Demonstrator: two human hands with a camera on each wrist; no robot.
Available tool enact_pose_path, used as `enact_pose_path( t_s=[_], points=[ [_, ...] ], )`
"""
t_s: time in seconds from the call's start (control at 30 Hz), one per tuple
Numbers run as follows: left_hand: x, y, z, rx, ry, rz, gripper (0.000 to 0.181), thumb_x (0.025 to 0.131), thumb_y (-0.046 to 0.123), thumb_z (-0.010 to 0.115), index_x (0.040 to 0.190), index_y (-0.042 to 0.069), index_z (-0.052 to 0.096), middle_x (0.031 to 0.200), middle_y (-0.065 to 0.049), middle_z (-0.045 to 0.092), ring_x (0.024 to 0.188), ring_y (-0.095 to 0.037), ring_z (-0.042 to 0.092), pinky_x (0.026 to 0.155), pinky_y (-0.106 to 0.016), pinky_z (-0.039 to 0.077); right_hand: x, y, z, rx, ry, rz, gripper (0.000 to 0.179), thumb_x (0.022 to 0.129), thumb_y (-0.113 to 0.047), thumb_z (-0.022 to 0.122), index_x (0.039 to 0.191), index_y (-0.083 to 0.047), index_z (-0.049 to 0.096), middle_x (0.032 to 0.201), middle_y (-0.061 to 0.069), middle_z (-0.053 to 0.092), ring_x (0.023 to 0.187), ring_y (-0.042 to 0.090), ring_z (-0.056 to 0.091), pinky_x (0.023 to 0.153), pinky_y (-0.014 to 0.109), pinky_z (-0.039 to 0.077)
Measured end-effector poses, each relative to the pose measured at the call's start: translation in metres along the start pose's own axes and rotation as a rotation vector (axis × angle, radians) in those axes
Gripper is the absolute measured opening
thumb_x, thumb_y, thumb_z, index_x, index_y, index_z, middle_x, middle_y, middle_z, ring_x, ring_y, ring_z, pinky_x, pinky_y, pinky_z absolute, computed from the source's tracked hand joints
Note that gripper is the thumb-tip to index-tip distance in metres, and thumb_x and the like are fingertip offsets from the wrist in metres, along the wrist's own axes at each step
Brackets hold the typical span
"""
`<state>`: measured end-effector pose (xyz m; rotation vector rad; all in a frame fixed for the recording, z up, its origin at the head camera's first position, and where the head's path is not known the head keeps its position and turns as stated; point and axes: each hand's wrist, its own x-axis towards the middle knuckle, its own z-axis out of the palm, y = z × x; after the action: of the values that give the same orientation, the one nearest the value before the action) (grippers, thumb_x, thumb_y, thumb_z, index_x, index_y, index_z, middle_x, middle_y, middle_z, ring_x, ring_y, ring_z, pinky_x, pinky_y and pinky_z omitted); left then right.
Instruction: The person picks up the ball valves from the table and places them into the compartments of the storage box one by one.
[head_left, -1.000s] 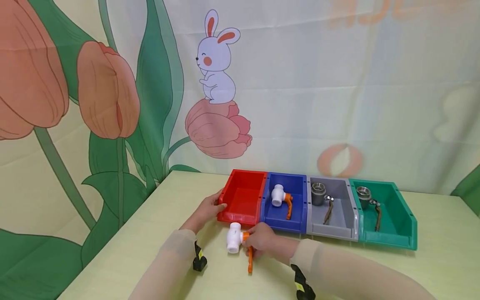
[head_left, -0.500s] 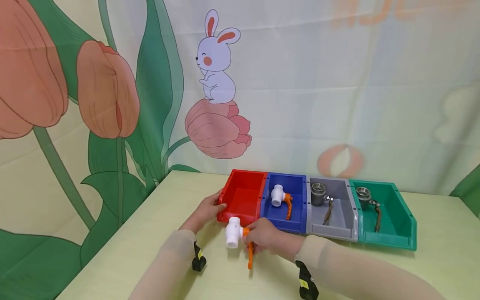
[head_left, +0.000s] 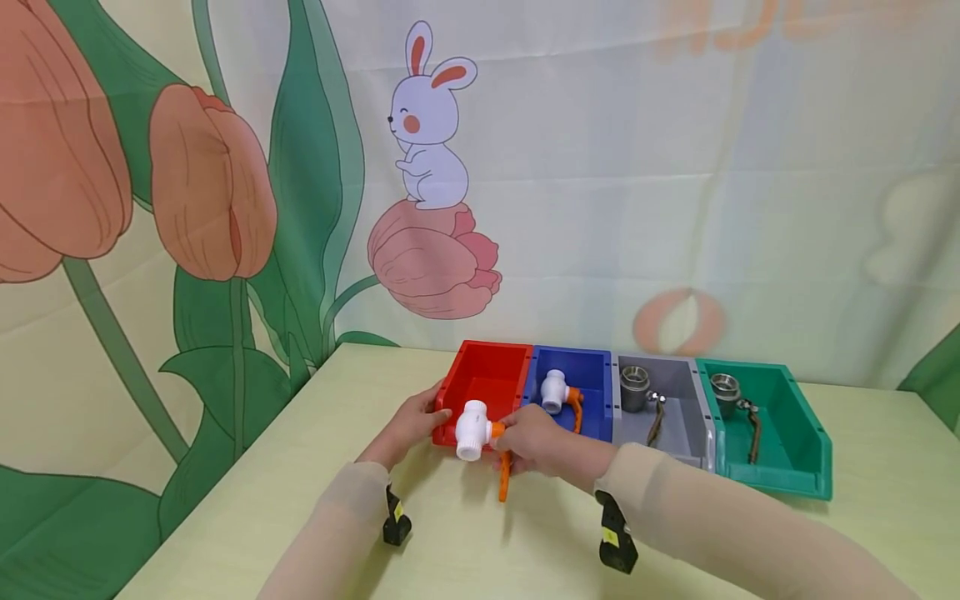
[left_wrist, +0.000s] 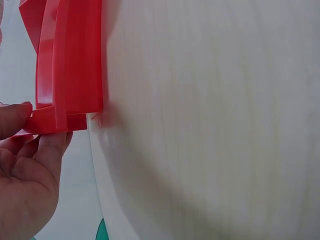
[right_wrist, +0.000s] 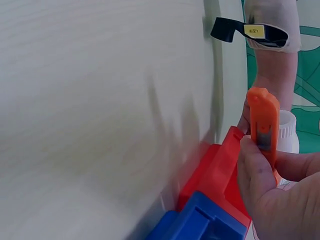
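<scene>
My right hand (head_left: 534,435) holds a white plastic ball valve (head_left: 472,432) by its orange handle side, above the front lip of the red bin (head_left: 491,367). In the right wrist view, the thumb and fingers pinch the valve close to its orange lever handle (right_wrist: 264,120); the white body (right_wrist: 287,132) is partly hidden behind it. The left hand (head_left: 408,429) grips the red bin's left wall near the front corner. The left wrist view has the thumb (left_wrist: 14,120) on one side of that wall and the fingers (left_wrist: 50,150) on the other.
A similar white valve (head_left: 553,392) lies in the blue bin (head_left: 596,371). The grey bin (head_left: 682,425) and the green bin (head_left: 791,437) each contain a metal valve with a brownish handle. All the bins stand side by side on the pale table (head_left: 300,517), before a printed cloth.
The right hand has lifted the white valve off the table area and carried it up and forward to the red bin's front lip. My left hand keeps its grip on the bin.
</scene>
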<state>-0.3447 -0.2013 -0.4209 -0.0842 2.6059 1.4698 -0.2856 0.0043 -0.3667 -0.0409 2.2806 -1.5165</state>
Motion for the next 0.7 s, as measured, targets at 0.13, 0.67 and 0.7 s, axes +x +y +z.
enact_pose_path(
  t_s=[0.13,0.67,0.7],
  points=[
    [0.002,0.000,0.000,0.002,-0.003,0.001,0.064,0.103,0.012,0.057,0.162,0.015,0.030,0.161,-0.020,0.042,0.145,-0.041,0.043,0.114,-0.050,0.049,0.004,-0.007,-0.005,-0.018,0.023,0.004,0.035,0.097,-0.001,0.065,0.130,0.009,0.062,0.099,0.020,0.071,0.083,0.029,0.076,0.086,0.041,0.065],
    [0.003,0.001,0.000,-0.015,-0.002,-0.016,0.065,0.104,0.012,0.056,0.162,0.016,0.029,0.162,-0.018,0.042,0.145,-0.039,0.044,0.115,-0.051,0.049,0.042,-0.031,-0.030,0.064,0.132,0.017,0.029,0.097,-0.001,0.064,0.124,0.010,0.058,0.095,0.020,0.066,0.067,0.022,0.072,0.078,0.039,0.066],
    [0.003,0.001,0.000,-0.020,-0.002,-0.017,0.064,0.104,0.012,0.056,0.162,0.016,0.029,0.161,-0.018,0.042,0.145,-0.039,0.044,0.115,-0.051,0.049,0.044,-0.031,-0.031,0.075,0.140,0.022,0.029,0.097,0.000,0.064,0.124,0.010,0.057,0.096,0.020,0.066,0.066,0.021,0.071,0.079,0.040,0.066]
  ],
)
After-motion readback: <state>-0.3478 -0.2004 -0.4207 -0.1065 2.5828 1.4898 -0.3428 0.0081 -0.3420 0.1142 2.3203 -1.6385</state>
